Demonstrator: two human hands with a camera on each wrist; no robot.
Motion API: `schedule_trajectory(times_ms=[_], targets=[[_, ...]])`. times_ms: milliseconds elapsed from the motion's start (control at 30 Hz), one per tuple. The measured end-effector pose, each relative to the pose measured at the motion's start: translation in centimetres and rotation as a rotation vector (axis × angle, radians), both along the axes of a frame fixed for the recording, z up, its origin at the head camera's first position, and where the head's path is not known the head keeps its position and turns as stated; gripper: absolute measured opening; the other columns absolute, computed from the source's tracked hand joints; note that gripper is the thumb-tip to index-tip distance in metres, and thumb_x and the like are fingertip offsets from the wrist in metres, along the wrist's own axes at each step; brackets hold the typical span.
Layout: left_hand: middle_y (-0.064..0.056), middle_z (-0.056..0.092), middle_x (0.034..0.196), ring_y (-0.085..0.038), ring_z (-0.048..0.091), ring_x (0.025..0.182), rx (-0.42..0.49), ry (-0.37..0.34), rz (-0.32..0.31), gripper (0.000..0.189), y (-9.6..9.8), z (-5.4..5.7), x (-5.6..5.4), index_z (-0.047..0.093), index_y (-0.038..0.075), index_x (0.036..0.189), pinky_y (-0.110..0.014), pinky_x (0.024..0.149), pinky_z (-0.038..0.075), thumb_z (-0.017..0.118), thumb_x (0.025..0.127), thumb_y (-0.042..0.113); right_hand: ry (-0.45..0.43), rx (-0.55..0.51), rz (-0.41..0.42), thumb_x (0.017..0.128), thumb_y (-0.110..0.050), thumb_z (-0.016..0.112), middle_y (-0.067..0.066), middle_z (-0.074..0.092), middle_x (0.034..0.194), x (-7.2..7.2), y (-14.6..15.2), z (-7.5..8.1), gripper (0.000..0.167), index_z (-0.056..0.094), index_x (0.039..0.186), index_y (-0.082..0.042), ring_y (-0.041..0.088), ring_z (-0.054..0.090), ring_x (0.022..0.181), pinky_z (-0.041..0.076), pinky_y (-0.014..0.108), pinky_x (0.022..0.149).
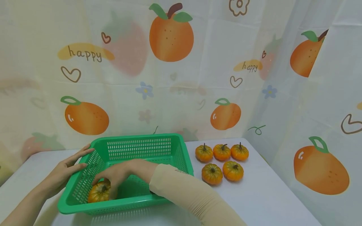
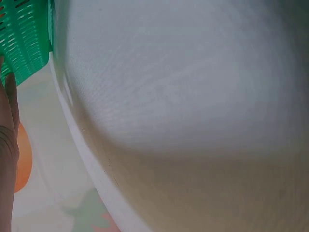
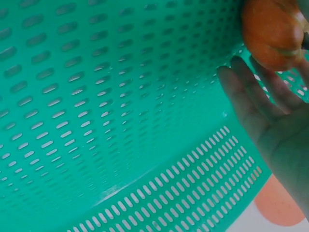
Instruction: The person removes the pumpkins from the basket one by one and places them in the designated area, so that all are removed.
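A green plastic basket with slotted walls stands on the table. Inside its near left corner sits a small orange pumpkin, and my right hand holds it from above, fingers and thumb around its sides. In the right wrist view the pumpkin shows at the upper right, partly cut off, beside the fingers of my right hand. My left hand rests on the basket's left rim with fairly straight fingers. At the left edge of the left wrist view, my left hand touches the basket.
Right of the basket, several small pumpkins stand in two rows on the white table. A fruit-printed curtain hangs behind the table and along its right side.
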State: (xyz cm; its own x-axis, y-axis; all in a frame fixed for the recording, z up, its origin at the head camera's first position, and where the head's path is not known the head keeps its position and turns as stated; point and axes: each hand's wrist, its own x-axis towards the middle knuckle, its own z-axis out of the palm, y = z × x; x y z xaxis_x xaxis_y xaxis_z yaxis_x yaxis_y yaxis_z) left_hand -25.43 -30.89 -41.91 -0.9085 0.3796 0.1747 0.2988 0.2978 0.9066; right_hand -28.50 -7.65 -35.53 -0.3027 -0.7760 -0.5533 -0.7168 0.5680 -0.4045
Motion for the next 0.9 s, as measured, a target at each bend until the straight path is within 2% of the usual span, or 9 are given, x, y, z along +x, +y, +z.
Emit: schedule_trajectory(times_ms=[33, 67, 400, 667, 733, 800, 833, 900], targets=[[0.024, 0.004, 0.166, 0.026, 0.008, 0.132, -0.012, 0.01, 0.002, 0.056, 0.0, 0.0, 0.0, 0.022, 0.018, 0.159, 0.001, 0.091, 0.025, 0.039, 0.106, 0.012, 0.004, 0.003, 0.006, 0.086, -0.024, 0.076, -0.019, 0.036, 0.152, 0.1, 0.0, -0.1, 0.08, 0.032, 0.153, -0.031, -0.005, 0.043, 0.126, 0.036, 0.007, 0.096], [0.024, 0.004, 0.166, 0.027, 0.008, 0.132, -0.013, 0.015, 0.0, 0.056, 0.0, 0.0, 0.0, 0.022, 0.017, 0.159, 0.001, 0.09, 0.027, 0.039, 0.106, 0.012, 0.007, 0.006, 0.009, 0.086, -0.023, 0.077, -0.019, 0.036, 0.153, 0.1, 0.0, -0.1, 0.081, 0.032, 0.153, -0.031, -0.006, 0.042, 0.127, 0.035, 0.007, 0.097], [0.024, 0.002, 0.166, 0.026, 0.007, 0.132, 0.0, 0.005, -0.008, 0.056, 0.1, 0.0, 0.2, 0.021, 0.017, 0.159, 0.0, 0.091, 0.026, 0.038, 0.106, 0.012, 0.034, 0.029, 0.013, 0.084, -0.018, 0.076, -0.018, 0.045, 0.141, 0.4, -0.1, -0.1, 0.076, 0.036, 0.148, -0.031, -0.004, 0.045, 0.12, 0.036, 0.007, 0.093], [0.025, 0.002, 0.166, 0.025, 0.007, 0.133, -0.019, -0.004, 0.01, 0.056, -0.1, 0.0, 0.0, 0.022, 0.019, 0.159, 0.0, 0.09, 0.028, 0.039, 0.106, 0.013, -0.031, -0.015, -0.02, 0.082, -0.015, 0.078, -0.016, 0.043, 0.144, -0.2, 0.5, 0.4, 0.079, 0.036, 0.148, -0.028, -0.004, 0.043, 0.126, 0.039, 0.009, 0.094], [0.025, 0.002, 0.166, 0.025, 0.006, 0.133, -0.013, -0.018, 0.013, 0.056, -0.1, 0.0, 0.0, 0.021, 0.02, 0.159, -0.009, 0.111, 0.022, 0.04, 0.106, 0.014, -0.041, -0.032, -0.032, 0.081, -0.014, 0.079, -0.015, 0.044, 0.142, -0.5, 0.7, 0.6, 0.08, 0.036, 0.147, -0.027, -0.002, 0.045, 0.12, 0.043, 0.01, 0.088], [0.025, 0.001, 0.166, 0.024, 0.005, 0.133, -0.011, -0.034, 0.015, 0.057, 0.0, 0.2, 0.0, 0.021, 0.02, 0.159, -0.036, 0.126, 0.011, 0.04, 0.106, 0.015, -0.045, -0.043, -0.044, 0.081, -0.014, 0.078, -0.015, 0.045, 0.14, -0.7, 0.9, 0.7, 0.079, 0.037, 0.147, -0.028, -0.001, 0.047, 0.114, 0.048, 0.013, 0.082], [0.026, 0.001, 0.166, 0.024, 0.005, 0.133, -0.01, -0.043, 0.018, 0.057, 0.0, 0.3, 0.1, 0.02, 0.021, 0.159, -0.053, 0.125, 0.006, 0.041, 0.106, 0.015, -0.052, -0.049, -0.048, 0.081, -0.014, 0.078, -0.014, 0.046, 0.137, -0.8, 0.9, 0.7, 0.078, 0.037, 0.147, -0.027, 0.001, 0.049, 0.108, 0.05, 0.015, 0.079], [0.026, 0.001, 0.166, 0.023, 0.004, 0.133, 0.001, -0.063, 0.02, 0.058, 0.1, 0.4, 0.1, 0.02, 0.02, 0.159, -0.079, 0.108, 0.001, 0.041, 0.106, 0.015, -0.063, -0.054, -0.057, 0.082, -0.013, 0.077, -0.014, 0.046, 0.134, -1.0, 1.1, 0.8, 0.077, 0.037, 0.146, -0.028, 0.003, 0.05, 0.101, 0.052, 0.018, 0.074]])
